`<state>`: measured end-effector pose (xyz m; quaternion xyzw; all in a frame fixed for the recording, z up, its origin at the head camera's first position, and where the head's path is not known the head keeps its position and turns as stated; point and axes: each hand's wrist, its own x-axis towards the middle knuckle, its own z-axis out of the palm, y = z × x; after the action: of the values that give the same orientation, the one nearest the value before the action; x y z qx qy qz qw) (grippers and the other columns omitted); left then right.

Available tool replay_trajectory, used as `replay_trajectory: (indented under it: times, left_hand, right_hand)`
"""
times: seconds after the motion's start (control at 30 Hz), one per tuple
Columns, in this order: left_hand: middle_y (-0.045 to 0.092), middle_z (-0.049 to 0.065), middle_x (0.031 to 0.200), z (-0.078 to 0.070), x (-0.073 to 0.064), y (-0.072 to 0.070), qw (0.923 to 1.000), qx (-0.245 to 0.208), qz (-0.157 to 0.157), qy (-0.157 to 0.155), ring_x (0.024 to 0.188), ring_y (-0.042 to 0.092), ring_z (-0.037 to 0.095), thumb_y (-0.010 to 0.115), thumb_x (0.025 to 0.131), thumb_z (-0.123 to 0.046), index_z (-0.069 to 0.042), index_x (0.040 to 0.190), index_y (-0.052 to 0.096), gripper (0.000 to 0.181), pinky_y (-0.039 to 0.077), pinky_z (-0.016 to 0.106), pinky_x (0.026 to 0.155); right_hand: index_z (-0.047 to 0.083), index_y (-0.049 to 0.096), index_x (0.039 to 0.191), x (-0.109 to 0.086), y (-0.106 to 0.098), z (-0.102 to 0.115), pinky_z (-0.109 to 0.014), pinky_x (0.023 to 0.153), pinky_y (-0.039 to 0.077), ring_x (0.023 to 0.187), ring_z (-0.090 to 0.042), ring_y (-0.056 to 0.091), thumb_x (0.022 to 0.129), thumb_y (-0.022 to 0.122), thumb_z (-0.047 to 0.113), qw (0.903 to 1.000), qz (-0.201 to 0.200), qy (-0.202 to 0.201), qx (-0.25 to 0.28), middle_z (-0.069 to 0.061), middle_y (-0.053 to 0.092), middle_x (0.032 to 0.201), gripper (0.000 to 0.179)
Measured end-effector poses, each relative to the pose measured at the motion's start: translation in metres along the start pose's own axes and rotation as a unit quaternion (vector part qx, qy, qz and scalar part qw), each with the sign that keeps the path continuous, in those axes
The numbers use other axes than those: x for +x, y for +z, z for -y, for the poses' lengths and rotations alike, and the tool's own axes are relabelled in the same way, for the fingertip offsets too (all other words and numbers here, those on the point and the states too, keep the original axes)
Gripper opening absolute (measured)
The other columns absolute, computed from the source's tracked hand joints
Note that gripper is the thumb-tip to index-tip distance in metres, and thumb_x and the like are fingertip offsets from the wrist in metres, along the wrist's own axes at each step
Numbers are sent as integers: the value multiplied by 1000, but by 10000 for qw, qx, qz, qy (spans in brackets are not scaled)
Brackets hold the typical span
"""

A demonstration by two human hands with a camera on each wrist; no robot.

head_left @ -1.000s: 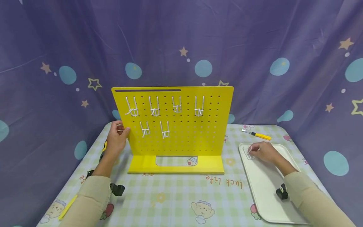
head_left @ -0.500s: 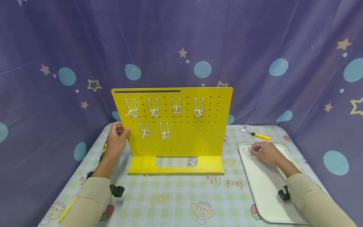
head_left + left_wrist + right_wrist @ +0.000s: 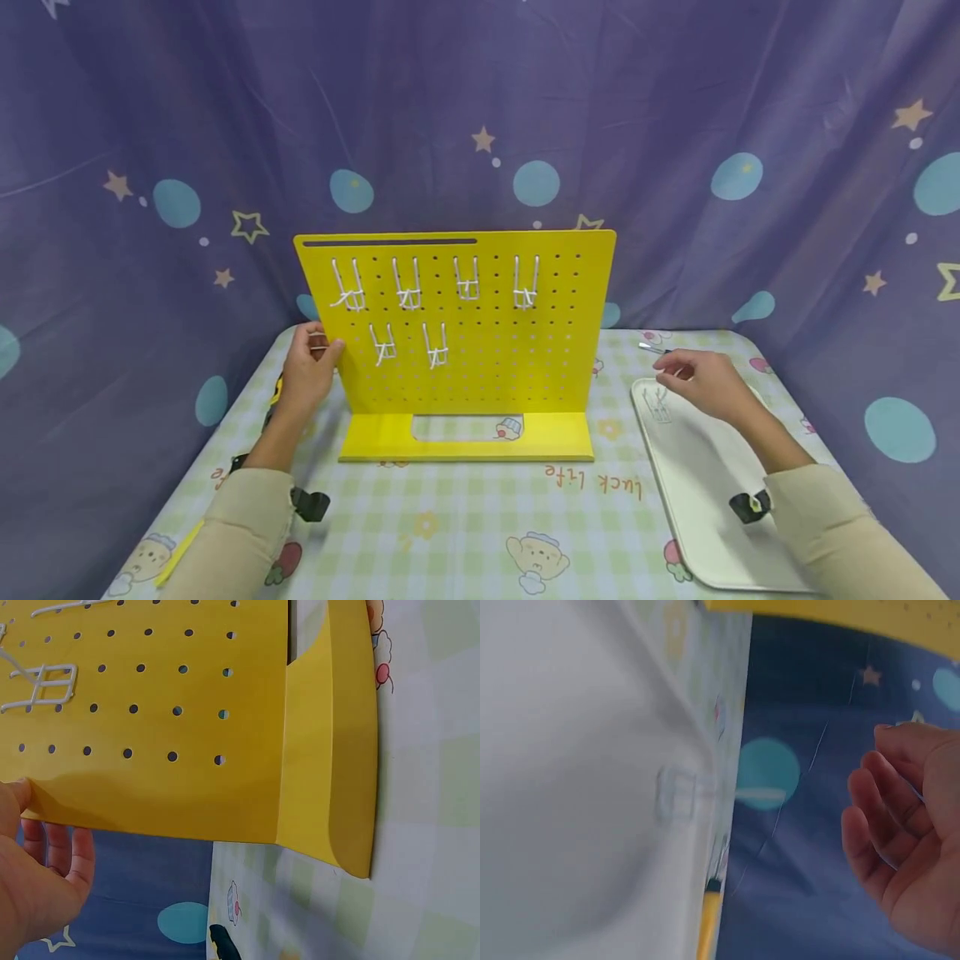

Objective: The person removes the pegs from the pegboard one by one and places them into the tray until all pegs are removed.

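Note:
A yellow pegboard (image 3: 487, 358) stands upright on its base, with several white wire hooks (image 3: 467, 279) hung in two rows. My left hand (image 3: 309, 371) grips its left edge. In the left wrist view the thumb lies on the front face and the fingers (image 3: 81, 859) are behind. To the right, my right hand (image 3: 705, 382) hovers over the far end of a cream tray (image 3: 678, 492), fingers loosely bent with nothing between them. A white wire hook (image 3: 657, 406) lies in the tray below the fingertips, blurred in the right wrist view.
A screwdriver with a yellow handle (image 3: 709, 922) lies beyond the tray, partly covered by my right hand in the head view. Past my left forearm is a black-and-yellow object (image 3: 274, 400). A yellow strip (image 3: 180, 552) lies near the left sleeve. A purple curtain (image 3: 450, 100) hangs behind.
My right hand has come away from the hook in the tray and risen, moving slightly away from me. The hook stays in the tray. My left hand keeps its grip on the pegboard.

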<state>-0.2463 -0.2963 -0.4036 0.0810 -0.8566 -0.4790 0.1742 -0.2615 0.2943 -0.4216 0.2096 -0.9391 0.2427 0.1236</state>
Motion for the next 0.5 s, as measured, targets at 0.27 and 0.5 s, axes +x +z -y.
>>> replay_trajectory:
  times: [0.27,0.5]
  left_hand:
    - [54,10,118,2,1,2,10000,-84,7,-5,94,53,8,56,104,-25,-8,137,42,39,47,10,70]
    - [52,10,119,3,1,0,10000,-83,7,-52,101,54,16,55,105,-27,-9,139,41,41,46,10,71]
  right_hand:
    - [14,77,105,18,21,52,-27,65,53,73,-9,66,92,74,14,9987,152,-320,378,4,75,86,14]
    - [12,78,107,34,41,94,-26,66,55,73,-9,67,91,76,14,9953,-157,-730,609,1,76,90,16]
